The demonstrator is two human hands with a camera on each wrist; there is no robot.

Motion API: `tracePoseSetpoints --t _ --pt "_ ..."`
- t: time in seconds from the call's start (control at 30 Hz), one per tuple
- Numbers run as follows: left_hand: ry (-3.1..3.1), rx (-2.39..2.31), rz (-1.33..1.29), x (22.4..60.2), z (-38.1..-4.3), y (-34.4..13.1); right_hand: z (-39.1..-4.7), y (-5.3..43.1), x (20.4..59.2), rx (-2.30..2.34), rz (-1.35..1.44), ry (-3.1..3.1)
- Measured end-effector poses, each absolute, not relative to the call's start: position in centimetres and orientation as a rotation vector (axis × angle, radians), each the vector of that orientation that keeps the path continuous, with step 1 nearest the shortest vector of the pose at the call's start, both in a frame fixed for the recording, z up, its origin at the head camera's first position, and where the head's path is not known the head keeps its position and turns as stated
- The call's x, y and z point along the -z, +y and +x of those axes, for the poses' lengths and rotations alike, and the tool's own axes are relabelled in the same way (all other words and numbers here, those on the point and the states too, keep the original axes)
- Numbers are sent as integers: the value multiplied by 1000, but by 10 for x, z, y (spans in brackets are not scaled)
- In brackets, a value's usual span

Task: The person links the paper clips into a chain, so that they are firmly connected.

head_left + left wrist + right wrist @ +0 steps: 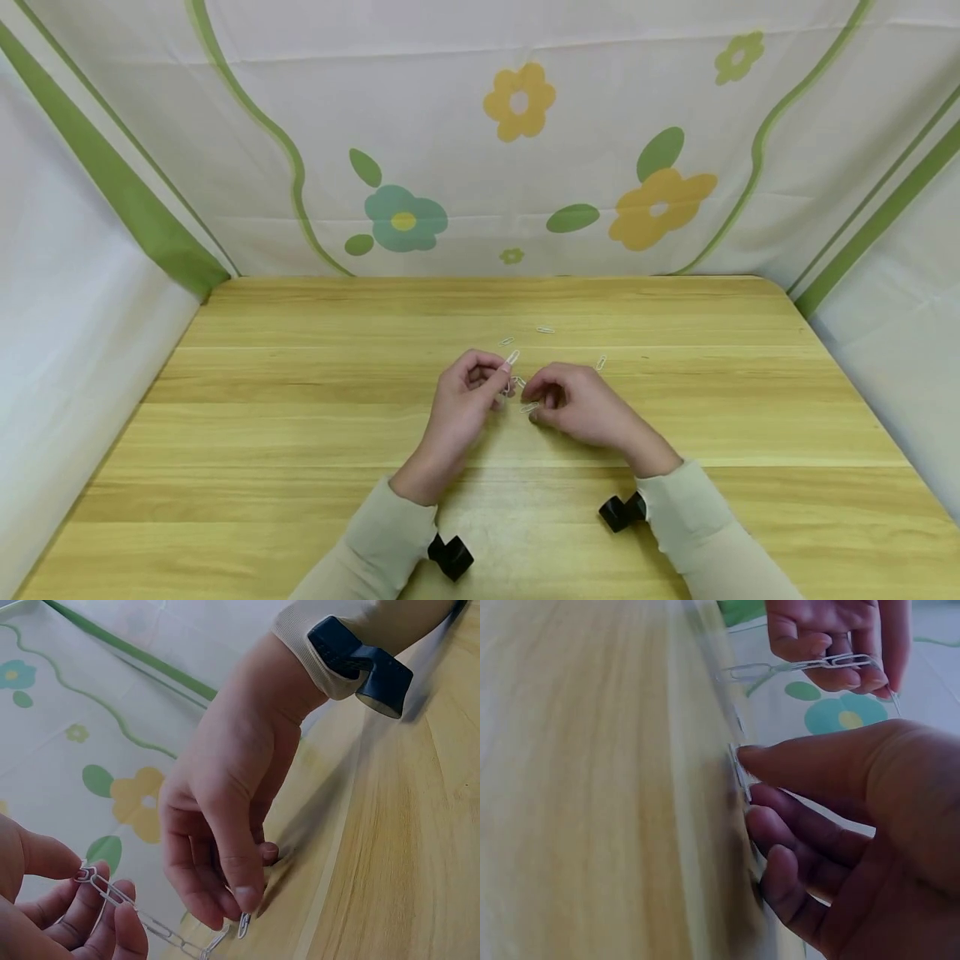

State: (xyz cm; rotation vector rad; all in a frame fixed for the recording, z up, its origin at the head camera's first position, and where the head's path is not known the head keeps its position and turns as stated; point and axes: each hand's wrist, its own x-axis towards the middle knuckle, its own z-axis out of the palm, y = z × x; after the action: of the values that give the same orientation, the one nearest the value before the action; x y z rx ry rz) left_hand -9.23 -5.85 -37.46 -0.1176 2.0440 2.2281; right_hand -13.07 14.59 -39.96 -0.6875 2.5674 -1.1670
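A chain of linked white paper clips [154,925] hangs from my left hand [467,400], pinched between thumb and finger. One end clip [513,357] sticks up above the thumb, and the far end droops toward the table. Just to the right, my right hand [581,404] is low over the tabletop with curled fingers. Its thumb and fingertip are at a single paper clip [739,772], apart from the chain in the right wrist view. In the left wrist view that clip [244,925] shows below the thumb tip.
Beyond the hands, loose paper clips lie on the wooden table [262,400]: one [506,341] behind the left hand, another [545,330] farther back, a third [601,362] behind the right hand. A flower-patterned white curtain [450,150] stands along the table's back edge.
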Motion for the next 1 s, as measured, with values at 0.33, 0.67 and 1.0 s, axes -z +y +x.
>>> tracePoseSetpoints --t 0.33,0.67,1.0 --pt "2018 -2247 -113 376 -92 -57 -131 144 398 1052 -732 2585" --pt "2019 -2242 -102 378 -92 -56 -130 144 398 990 -725 2636" --pt "2008 -2234 -146 377 -92 -56 -130 146 397 959 -767 2616"
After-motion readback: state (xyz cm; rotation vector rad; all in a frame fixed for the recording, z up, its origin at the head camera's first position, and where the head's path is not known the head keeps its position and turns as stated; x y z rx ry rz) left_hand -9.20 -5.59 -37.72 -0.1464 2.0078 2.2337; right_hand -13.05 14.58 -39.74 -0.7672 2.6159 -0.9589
